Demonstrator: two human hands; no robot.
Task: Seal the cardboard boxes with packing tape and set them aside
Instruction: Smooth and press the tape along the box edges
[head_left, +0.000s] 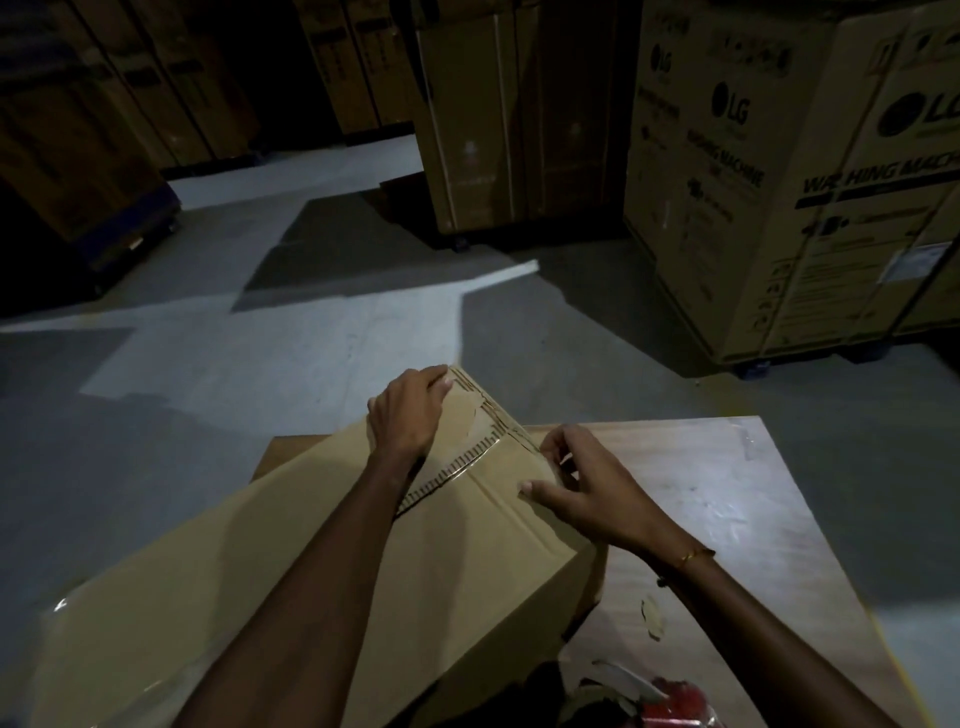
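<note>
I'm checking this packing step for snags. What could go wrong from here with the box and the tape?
1. The cardboard box overhangs the table on the left, so pressing with the left hand might tip it.
2. The top layer near the far corner is torn; tape may bond poorly there.
3. The tape dispenser sits near the table's front edge and could be knocked off.

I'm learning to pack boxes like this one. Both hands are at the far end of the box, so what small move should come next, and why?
Probably press the tape flat over the far corner. The left hand rests on the cardboard box at its torn far edge, the right hand touches the side crease, and the tape dispenser lies unused on the table.
</note>
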